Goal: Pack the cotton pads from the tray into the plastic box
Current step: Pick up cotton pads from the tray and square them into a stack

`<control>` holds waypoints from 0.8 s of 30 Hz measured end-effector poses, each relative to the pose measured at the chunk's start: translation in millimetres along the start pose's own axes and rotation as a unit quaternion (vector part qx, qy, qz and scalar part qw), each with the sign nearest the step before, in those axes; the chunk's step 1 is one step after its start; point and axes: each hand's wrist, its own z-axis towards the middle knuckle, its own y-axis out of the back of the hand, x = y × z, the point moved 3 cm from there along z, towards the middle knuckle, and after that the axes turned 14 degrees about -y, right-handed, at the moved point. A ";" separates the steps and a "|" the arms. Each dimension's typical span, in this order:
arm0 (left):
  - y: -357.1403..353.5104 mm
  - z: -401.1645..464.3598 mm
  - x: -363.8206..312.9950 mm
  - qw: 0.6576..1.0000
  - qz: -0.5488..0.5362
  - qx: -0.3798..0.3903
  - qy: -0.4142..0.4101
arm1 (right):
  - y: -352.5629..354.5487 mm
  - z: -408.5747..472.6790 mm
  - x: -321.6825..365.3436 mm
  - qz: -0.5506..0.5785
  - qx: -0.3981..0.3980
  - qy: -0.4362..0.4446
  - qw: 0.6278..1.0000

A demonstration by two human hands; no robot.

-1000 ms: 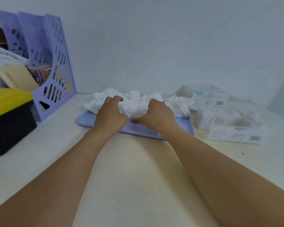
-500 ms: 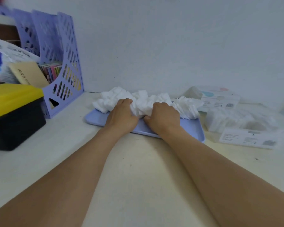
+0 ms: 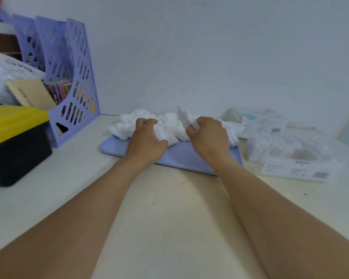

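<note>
Cotton pads [image 3: 169, 125], small white soft squares, lie in a loose heap along the far half of the flat lilac plastic tray [image 3: 181, 156] on the pale worktop [image 3: 169, 218]. Left hand [image 3: 144, 140] curls its fingers round a short stack at the heap's front; right hand [image 3: 209, 135] pinches a few pads, one sticking up above the knuckles. They look feather-light, limp and easily squashed, so single pads would likely slip or fan out; better to squeeze an aligned stack by its flat faces. A clear plastic box [image 3: 286, 153] already holding pads sits just right of the tray
</note>
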 end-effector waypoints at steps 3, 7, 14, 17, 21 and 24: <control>5.4 2.8 -14.8 0.992 -0.100 -0.077 -0.013 | 21.7 8.4 5.1 0.155 0.011 -0.024 0.988; -0.3 -3.1 -58.6 0.828 -0.542 -0.022 0.142 | 33.3 -5.7 12.0 0.343 0.302 -0.106 0.883; -21.6 -24.2 -73.9 0.816 -0.559 0.061 0.134 | 65.1 -11.6 -20.4 0.112 0.343 -0.048 0.931; -22.1 -28.7 -79.5 0.839 -0.522 0.112 0.103 | 73.0 -5.3 -29.2 0.218 0.331 -0.092 0.913; -21.9 -37.4 -93.1 0.838 -0.515 0.175 0.051 | 58.6 -13.2 -30.1 0.247 0.369 -0.069 0.893; -20.5 -39.0 -94.3 0.812 -0.538 0.221 0.045 | 61.8 -9.8 -32.5 0.273 0.330 -0.078 0.900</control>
